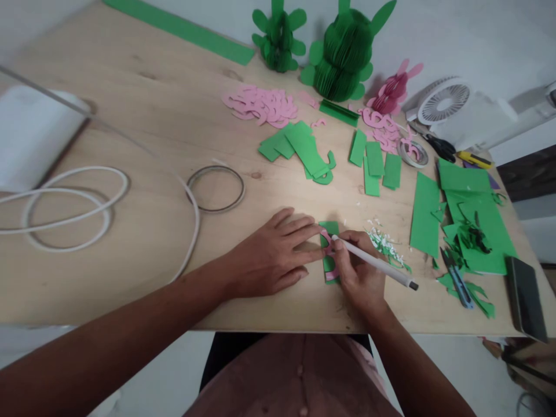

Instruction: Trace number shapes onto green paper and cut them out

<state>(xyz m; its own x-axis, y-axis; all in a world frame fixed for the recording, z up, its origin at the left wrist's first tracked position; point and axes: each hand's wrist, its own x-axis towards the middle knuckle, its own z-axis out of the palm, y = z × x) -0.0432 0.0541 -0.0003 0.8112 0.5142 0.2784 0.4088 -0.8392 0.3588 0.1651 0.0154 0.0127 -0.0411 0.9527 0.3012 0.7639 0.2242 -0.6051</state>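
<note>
A small green paper rectangle lies on the table near its front edge, with a pink curved paper cutout on top of it. My left hand rests flat with fingers spread, its fingertips touching the cutout and the paper's left side. My right hand grips a white pen, its tip down at the cutout. The fingers of my right hand cover part of the green paper. White and green paper scraps lie just right of my right hand.
Green strips and a pink cutout pile lie ahead. Folded paper figures stand at the back. On the right are a blue cutter, a phone, scissors and a fan. A white cable loops at left.
</note>
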